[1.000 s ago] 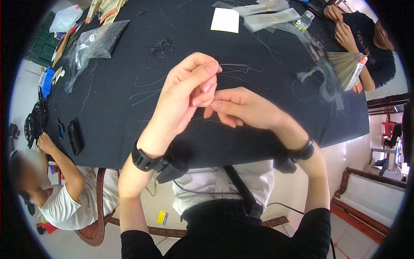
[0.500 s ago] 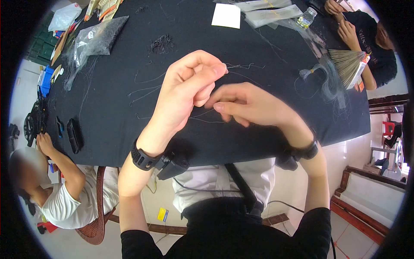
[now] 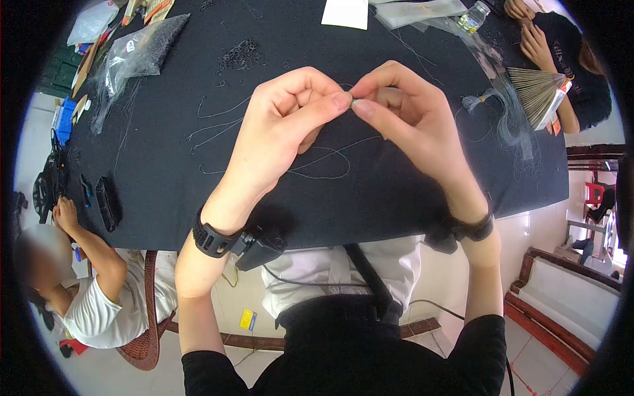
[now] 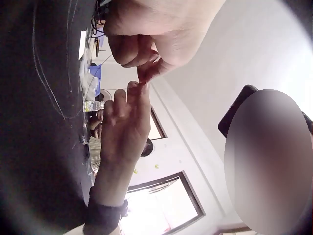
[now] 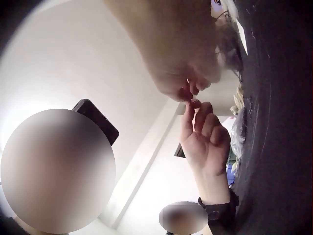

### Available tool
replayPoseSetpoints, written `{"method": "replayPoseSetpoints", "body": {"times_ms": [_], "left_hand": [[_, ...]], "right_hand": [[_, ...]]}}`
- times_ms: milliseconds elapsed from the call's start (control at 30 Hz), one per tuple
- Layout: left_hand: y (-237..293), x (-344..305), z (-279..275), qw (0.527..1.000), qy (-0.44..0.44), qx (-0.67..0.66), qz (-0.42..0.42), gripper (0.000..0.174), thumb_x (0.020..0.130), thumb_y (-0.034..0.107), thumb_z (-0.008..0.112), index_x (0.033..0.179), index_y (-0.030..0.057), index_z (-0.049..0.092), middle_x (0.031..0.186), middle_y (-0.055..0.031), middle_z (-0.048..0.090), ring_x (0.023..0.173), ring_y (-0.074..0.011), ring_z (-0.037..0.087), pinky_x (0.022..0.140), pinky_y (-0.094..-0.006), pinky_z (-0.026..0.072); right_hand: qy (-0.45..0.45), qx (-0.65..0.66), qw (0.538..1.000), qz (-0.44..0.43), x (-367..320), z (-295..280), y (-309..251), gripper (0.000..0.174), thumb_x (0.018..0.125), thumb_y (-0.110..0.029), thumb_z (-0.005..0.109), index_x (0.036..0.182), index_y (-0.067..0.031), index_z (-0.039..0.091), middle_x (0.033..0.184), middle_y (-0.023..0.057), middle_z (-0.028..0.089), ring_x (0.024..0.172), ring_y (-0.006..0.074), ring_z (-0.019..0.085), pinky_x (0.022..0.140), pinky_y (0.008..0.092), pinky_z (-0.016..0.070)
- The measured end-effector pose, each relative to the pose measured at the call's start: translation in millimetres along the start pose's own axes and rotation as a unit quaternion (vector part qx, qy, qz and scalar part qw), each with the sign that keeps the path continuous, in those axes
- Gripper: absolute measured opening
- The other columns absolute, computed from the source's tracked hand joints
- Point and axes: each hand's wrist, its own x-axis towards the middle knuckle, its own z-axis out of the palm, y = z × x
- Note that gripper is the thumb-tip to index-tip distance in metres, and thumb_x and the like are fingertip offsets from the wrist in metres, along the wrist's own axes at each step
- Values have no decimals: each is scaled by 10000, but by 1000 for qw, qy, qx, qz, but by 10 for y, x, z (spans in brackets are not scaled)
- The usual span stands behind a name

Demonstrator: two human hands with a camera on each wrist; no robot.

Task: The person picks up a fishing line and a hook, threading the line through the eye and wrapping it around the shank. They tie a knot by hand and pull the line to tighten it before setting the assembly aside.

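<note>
Over the dark table, my left hand (image 3: 271, 132) pinches a thin fishing line (image 4: 103, 65) between thumb and forefinger. Fingertip to fingertip with it, my right hand (image 3: 426, 125) pinches at the same spot, its other fingers curled loosely. The pinched bit is tiny and mostly hidden by the fingertips. In the left wrist view, the right hand's fingertips meet the left's from below. Beneath my hands a looped line (image 3: 349, 169) lies on the cloth. Left of my left wrist, several lines with small hooks at their ends (image 3: 221, 113) lie spread out.
A pile of small dark hooks (image 3: 242, 55) lies beyond my left hand, near a clear bag of dark pieces (image 3: 146, 53). White paper (image 3: 345, 13), a small jar (image 3: 473, 17) and a line bundle (image 3: 505, 109) lie at the back and right. Other people sit at both sides.
My right hand has risen from below the left hand's fingers to meet its fingertips, its thumb and forefinger now pinched together. The left hand has kept its pinch, shifting only slightly.
</note>
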Motion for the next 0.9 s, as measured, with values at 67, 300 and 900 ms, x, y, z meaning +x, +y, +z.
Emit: {"method": "replayPoseSetpoints", "body": {"times_ms": [67,300,900], "left_hand": [[-4,5,0,1000,-4,-2,2,91,840,142,603,823,52,605,534,81,461,420,11,305,385,-167,185],[-18,13,7,998,19,-10,-52,105,831,132,602,875,41,632,535,72,470,413,4,308,384,-170,187],[-48,21,-14,998,42,18,-47,138,839,128,583,894,23,652,554,58,509,416,18,314,370,-160,177]], "right_hand": [[13,-12,1000,10,4,-4,-25,122,811,-86,630,895,-9,589,661,-29,534,525,-17,414,454,151,289],[38,-45,998,-5,-1,7,1,93,815,-78,621,864,-3,596,607,-33,527,503,-15,405,436,160,279],[55,-46,997,7,3,10,-14,135,828,-114,615,883,10,620,659,4,590,548,18,498,460,158,368]]}}
